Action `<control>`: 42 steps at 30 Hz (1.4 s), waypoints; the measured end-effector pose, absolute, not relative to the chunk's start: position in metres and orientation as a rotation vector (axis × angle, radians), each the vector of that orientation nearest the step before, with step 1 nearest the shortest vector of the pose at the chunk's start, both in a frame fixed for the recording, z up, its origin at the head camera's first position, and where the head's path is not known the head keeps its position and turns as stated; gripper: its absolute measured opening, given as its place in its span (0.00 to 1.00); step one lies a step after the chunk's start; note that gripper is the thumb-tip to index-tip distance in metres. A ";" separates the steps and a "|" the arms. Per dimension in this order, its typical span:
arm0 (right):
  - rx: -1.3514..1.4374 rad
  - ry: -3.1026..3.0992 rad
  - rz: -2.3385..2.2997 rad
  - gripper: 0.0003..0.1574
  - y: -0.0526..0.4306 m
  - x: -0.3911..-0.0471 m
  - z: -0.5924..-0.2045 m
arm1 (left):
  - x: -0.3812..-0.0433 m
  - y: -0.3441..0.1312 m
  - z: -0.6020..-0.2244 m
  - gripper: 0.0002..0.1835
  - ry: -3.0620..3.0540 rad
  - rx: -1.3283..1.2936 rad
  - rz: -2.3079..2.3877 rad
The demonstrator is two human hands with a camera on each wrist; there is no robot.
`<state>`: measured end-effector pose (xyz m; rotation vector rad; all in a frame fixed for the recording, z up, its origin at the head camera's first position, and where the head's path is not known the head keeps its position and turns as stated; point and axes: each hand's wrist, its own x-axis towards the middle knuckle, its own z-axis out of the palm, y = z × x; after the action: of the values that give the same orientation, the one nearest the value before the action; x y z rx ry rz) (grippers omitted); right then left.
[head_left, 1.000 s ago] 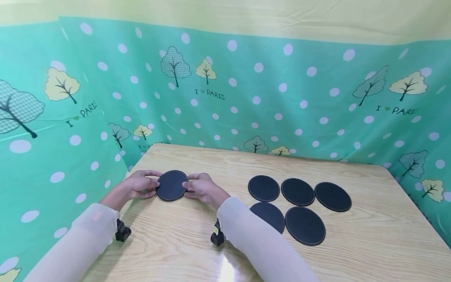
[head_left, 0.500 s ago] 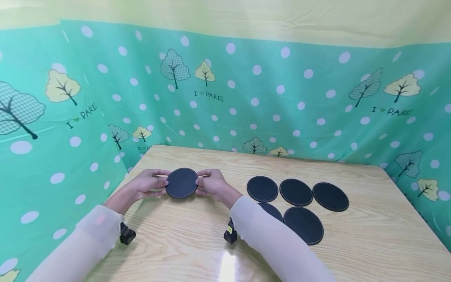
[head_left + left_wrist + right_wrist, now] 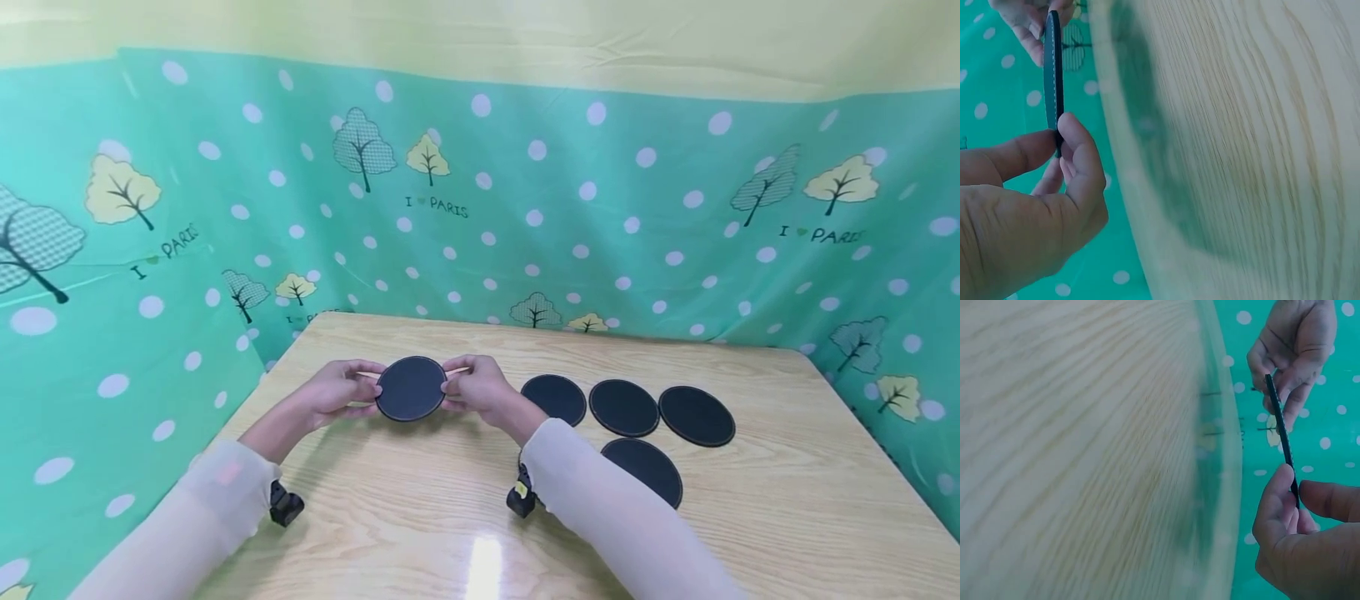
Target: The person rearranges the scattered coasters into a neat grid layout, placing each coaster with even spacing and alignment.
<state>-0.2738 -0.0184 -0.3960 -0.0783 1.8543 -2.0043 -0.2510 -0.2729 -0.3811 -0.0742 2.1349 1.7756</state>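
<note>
A round black coaster (image 3: 411, 389) with a stitched rim hangs above the table, between both hands. My left hand (image 3: 339, 392) pinches its left edge, thumb on the near face and fingers behind. On the opposite edge my right hand (image 3: 480, 387) pinches it the same way. Seen edge-on in the left wrist view, the coaster (image 3: 1054, 81) is thin and stands clear of the wood, with light stitching along its side. The right wrist view also shows this coaster (image 3: 1282, 431) edge-on, held at both ends.
Several like coasters lie flat to the right on the wooden table (image 3: 390, 517), including a back row with a middle one (image 3: 624, 407) and a right one (image 3: 697, 416). The right sleeve (image 3: 622, 508) partly covers the front row. A green dotted curtain (image 3: 465, 225) surrounds the back and sides.
Both hands have carried the coaster to the right across the table, toward the other coasters. The right forearm now covers more of the front coasters. The head view has shifted slightly.
</note>
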 end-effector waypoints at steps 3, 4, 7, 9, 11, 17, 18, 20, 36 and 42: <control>-0.084 1.881 -1.997 0.24 -0.009 -0.273 -0.395 | -0.250 -0.265 -0.380 0.30 2.126 -0.046 1.790; -0.086 1.886 -1.997 0.24 -0.006 -0.273 -0.395 | -0.249 -0.262 -0.380 0.30 2.124 -0.035 1.793; -0.080 1.899 -1.990 0.23 0.005 -0.272 -0.392 | -0.249 -0.254 -0.378 0.30 2.117 -0.015 1.806; -0.083 1.906 -1.986 0.23 0.012 -0.271 -0.391 | -0.250 -0.249 -0.378 0.30 2.111 -0.007 1.816; -0.084 1.910 -1.981 0.23 0.019 -0.270 -0.390 | -0.250 -0.243 -0.378 0.30 2.101 0.003 1.828; -0.119 1.939 -1.978 0.23 0.038 -0.269 -0.391 | -0.250 -0.226 -0.379 0.28 2.074 0.027 1.864; -0.121 1.947 -1.976 0.23 0.042 -0.269 -0.392 | -0.250 -0.223 -0.379 0.28 2.070 0.033 1.868; -0.123 1.965 -1.969 0.22 0.048 -0.268 -0.393 | -0.250 -0.217 -0.379 0.28 2.059 0.039 1.877; -0.105 2.047 -1.923 0.22 0.100 -0.256 -0.390 | -0.248 -0.168 -0.385 0.26 1.977 0.056 1.924; -0.102 2.089 -1.898 0.22 0.121 -0.254 -0.391 | -0.248 -0.146 -0.386 0.25 1.957 0.049 1.936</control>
<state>-0.2537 0.1212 -0.3907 -0.1018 2.0886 -1.8981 -0.2476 -0.1456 -0.3860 0.0491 1.9565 1.9359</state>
